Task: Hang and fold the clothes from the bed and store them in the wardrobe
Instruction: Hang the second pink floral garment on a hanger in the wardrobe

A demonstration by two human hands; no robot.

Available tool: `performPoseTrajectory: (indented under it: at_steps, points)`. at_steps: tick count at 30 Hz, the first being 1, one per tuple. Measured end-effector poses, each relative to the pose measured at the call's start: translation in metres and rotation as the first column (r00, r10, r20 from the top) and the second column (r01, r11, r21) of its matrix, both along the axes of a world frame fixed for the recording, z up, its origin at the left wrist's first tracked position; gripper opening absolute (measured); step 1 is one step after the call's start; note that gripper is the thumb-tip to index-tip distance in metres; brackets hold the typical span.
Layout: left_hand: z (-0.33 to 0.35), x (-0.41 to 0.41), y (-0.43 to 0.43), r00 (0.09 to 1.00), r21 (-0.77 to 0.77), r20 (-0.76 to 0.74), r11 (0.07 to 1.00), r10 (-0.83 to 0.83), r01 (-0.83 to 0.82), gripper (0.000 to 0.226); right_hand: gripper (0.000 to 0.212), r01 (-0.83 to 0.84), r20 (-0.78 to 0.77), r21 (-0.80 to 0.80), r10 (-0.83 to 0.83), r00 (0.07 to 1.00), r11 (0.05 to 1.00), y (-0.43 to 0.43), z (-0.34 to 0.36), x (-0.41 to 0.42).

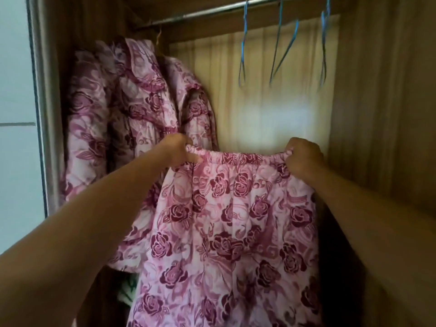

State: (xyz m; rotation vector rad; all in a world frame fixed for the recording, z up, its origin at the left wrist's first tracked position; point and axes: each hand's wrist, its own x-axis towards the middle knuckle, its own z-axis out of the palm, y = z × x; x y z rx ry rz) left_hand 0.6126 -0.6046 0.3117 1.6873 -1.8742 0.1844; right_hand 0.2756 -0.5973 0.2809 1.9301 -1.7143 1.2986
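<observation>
At the far left is a white panel [16,90]. Next to it starts the brown wooden wardrobe [382,114], which is open.

Inside it on the left hangs a puffy pink jacket with dark roses [122,128]. It hangs from the shiny rail [212,11] at the top. The hanger under it is mostly hidden. Low down, under the jacket, peeks a bit of green and white cloth [126,289]. It is too dark there to tell what it is.

The left hand [180,151] comes next, just in front of the jacket's lower edge. Its fingers are curled tight round the left end of the stretchy waistband [240,155] of the pink rose trousers [236,220], with one finger pointing along the band.

The trousers are held up in the air in front of the open wardrobe. The waistband is pulled flat between the two hands, and the legs hang down out of the bottom of the picture. They cover part of the jacket.

The right hand [304,156] grips the right end of the waistband in a closed fist.

Above the right hand, three blue hangers [283,50] hang on the rail with nothing on them. Behind them is the pale back wall [271,102].
</observation>
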Motion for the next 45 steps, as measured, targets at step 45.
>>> performPoseTrajectory:
  at_steps: [45]
  points:
    - [-0.289, -0.047, -0.185, 0.939, 0.544, 0.105, 0.809, -0.328, 0.222, 0.058, 0.074, -0.169, 0.185, 0.804, 0.029, 0.982, 0.57, -0.114, -0.295, 0.035]
